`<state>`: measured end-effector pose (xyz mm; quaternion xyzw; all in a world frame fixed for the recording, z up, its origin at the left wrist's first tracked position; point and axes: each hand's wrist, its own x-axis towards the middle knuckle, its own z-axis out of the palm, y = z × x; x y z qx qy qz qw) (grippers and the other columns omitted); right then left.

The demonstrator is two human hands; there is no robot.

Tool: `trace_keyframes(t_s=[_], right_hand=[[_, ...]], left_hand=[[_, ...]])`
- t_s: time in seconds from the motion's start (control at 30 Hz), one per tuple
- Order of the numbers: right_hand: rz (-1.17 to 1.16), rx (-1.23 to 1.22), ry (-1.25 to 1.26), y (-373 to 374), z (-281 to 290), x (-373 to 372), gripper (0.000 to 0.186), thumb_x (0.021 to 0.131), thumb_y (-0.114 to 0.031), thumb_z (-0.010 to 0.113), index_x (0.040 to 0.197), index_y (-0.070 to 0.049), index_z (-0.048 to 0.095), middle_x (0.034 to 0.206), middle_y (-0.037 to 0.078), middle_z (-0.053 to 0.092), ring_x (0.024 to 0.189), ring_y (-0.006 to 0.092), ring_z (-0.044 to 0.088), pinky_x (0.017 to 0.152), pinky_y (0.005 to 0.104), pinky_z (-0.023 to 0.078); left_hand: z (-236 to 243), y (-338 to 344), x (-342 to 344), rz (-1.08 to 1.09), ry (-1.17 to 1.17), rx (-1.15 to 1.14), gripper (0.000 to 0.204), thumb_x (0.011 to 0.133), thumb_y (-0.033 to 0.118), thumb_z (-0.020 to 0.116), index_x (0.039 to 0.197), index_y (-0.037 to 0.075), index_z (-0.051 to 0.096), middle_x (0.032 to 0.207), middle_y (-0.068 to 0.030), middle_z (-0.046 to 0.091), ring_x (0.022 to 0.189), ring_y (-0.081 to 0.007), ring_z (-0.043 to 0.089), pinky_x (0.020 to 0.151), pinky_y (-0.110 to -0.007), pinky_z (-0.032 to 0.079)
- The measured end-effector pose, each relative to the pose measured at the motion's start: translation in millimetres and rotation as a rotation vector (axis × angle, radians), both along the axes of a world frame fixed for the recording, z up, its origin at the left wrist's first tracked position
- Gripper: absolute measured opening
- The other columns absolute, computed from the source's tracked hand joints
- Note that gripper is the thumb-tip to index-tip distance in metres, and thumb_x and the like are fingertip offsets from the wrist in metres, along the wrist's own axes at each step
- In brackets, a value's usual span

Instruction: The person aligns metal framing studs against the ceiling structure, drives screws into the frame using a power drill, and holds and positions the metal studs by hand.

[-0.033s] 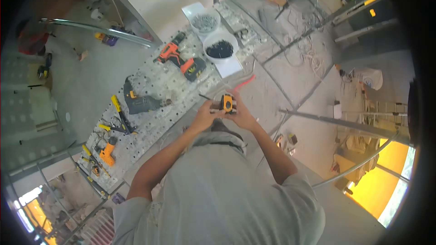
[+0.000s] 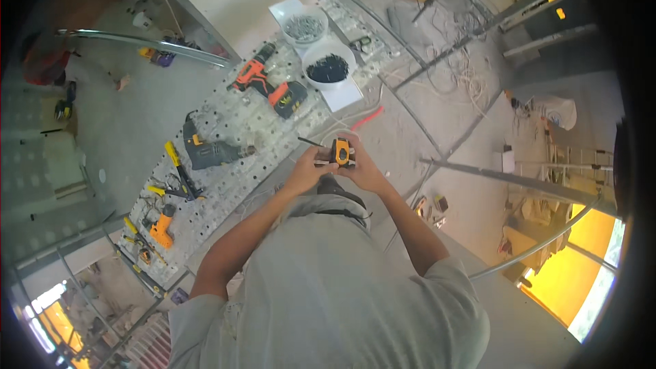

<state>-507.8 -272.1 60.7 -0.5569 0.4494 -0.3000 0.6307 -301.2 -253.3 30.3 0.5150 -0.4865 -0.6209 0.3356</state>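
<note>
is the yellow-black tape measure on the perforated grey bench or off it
Off: the left hand and right hand hold the yellow-black tape measure.

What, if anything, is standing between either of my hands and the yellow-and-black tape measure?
Nothing visible: your right hand holds the yellow-and-black tape measure, and your left hand is right up at its left side. A thin dark stick shows just beyond the left hand, not blocking it.

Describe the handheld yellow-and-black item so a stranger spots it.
Find the long perforated platform running diagonally. Just off its right edge, left hand and right hand meet. Between them is the item, probably a tape measure: boxy and held, unlike the platform's yellow-handled tools.
</note>
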Motion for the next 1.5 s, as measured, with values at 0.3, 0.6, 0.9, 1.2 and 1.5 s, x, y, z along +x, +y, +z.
trace_keyframes(t_s=[0.3, 0.6, 0.9, 1.2, 1.5], right_hand=[[0.105, 0.037, 0.32, 28, -14, -31, 0.071, 0.071, -0.014, 0.087, 0.133, -0.016, 0.052, 0.113, 0.018, 0.058, 0.114, 0.038, 0.056, 0.096, 0.0429, 0.051], [-0.09, -0.004, 0.453, 67, -26, -65, 0.057, 0.074, -0.009, 0.085, 0.124, -0.015, 0.059, 0.115, 0.014, 0.061, 0.11, 0.0361, 0.059, 0.093, 0.0431, 0.051], [-0.188, -0.083, 0.595, 97, -46, -80, 0.055, 0.073, -0.014, 0.086, 0.122, -0.012, 0.062, 0.117, 0.017, 0.061, 0.11, 0.039, 0.058, 0.094, 0.0451, 0.048], [-0.151, -0.057, 0.653, 116, -42, -88, 0.06, 0.062, -0.007, 0.089, 0.117, -0.011, 0.065, 0.131, 0.02, 0.055, 0.117, 0.0407, 0.055, 0.1, 0.047, 0.046], [0.009, -0.094, 0.67, 134, -75, -101, 0.05, 0.071, 0.01, 0.069, 0.115, -0.013, 0.066, 0.13, 0.017, 0.049, 0.112, 0.0406, 0.06, 0.09, 0.0461, 0.054]], left_hand=[[-34, 5, -24, -0.234, -0.123, 0.059, 0.06, 0.07, 0.026, 0.093, 0.111, -0.001, 0.06, 0.104, -0.0119, 0.067, 0.094, -0.0212, 0.065, 0.089, -0.036, 0.052], [-39, 1, -72, -0.4, -0.168, 0.099, 0.064, 0.063, 0.026, 0.097, 0.108, 0.001, 0.058, 0.097, -0.0094, 0.065, 0.095, -0.0204, 0.064, 0.088, -0.034, 0.052], [-70, 20, -107, -0.457, -0.215, 0.037, 0.067, 0.056, 0.023, 0.099, 0.104, 0.001, 0.057, 0.088, -0.0086, 0.065, 0.081, -0.02, 0.064, 0.077, -0.034, 0.054], [-72, 32, -113, -0.546, -0.077, 0.114, 0.104, 0.056, 0.009, 0.094, 0.135, 0.009, 0.027, 0.082, -0.0077, 0.059, 0.079, -0.0244, 0.064, 0.073, -0.037, 0.053], [-70, 29, -139, -0.959, -0.862, -0.123, 0.039, 0.07, 0.025, 0.079, 0.099, 0.0, 0.073, 0.11, -0.0227, 0.066, 0.103, -0.0377, 0.068, 0.085, -0.047, 0.056]])
